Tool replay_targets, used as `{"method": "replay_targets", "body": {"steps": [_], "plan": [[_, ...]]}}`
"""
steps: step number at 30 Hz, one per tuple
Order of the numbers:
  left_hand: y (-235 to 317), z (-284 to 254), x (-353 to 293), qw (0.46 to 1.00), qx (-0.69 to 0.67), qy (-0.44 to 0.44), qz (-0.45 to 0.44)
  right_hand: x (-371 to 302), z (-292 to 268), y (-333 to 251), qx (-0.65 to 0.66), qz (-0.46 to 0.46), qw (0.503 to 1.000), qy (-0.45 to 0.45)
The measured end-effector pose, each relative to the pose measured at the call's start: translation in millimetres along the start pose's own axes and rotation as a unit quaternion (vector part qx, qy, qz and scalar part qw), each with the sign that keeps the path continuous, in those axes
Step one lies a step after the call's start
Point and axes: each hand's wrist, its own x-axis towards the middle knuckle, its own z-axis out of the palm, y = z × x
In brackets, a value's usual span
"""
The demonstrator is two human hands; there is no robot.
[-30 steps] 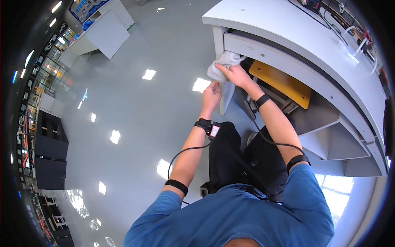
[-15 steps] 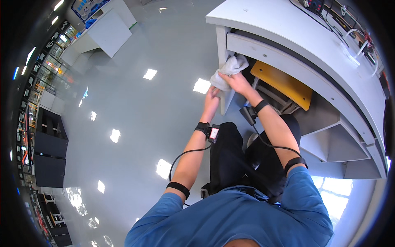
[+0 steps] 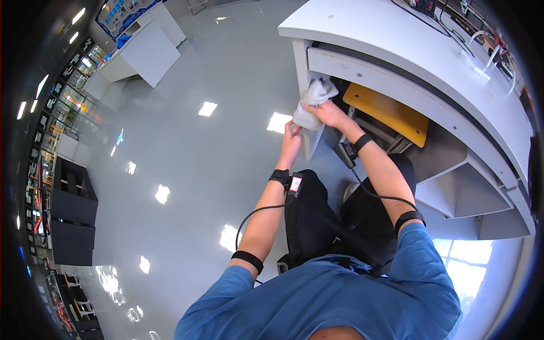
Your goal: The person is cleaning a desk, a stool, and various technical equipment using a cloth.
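Observation:
A crumpled white cloth (image 3: 317,93) is bunched against the end panel (image 3: 302,63) of a white desk, just under its top. My right hand (image 3: 325,112) grips the cloth, fingers wrapped into its folds. Lower down, my left hand (image 3: 292,136) is closed at the cloth's bottom end, close to the panel's edge; the cloth partly hides its fingertips. Both forearms reach forward from my lap, with black straps and small devices at the wrists.
The white desktop (image 3: 340,22) carries cables and small equipment at the far right. Below it stands a stool with a yellow seat (image 3: 391,110), beside open shelving (image 3: 459,187). Black cabinets (image 3: 73,209) stand at the left, and a white counter (image 3: 147,54) at the far left. The grey floor reflects lights.
The cloth's upper part has shifted and refolded slightly under my right hand. Both hands stay at nearly the same spot, and the whole view has moved a little.

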Motion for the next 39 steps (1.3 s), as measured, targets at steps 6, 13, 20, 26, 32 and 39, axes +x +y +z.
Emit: {"method": "replay_targets", "body": {"steps": [6,13,20,26,32,39], "plan": [[11,-10,-4,0.999,0.036,-0.003,-0.036,14,-19,-39,-0.003,-0.077,0.997,0.032],[-5,-10,-1,0.998,0.065,0.021,-0.005,-8,58,25,-0.120,-0.108,0.970,0.182],[22,3,-1,0.994,0.081,-0.035,-0.057,-22,43,72,-0.109,0.039,0.993,-0.020],[25,-15,-4,0.997,0.074,-0.014,-0.015,0,23,5,-0.205,0.184,0.961,-0.035],[18,-6,-2,0.995,0.094,-0.023,-0.016,22,5,-4,-0.106,-0.036,0.969,0.218],[10,-16,-5,0.996,0.085,-0.003,0.004,46,26,44,0.094,-0.010,0.969,0.226]]}}
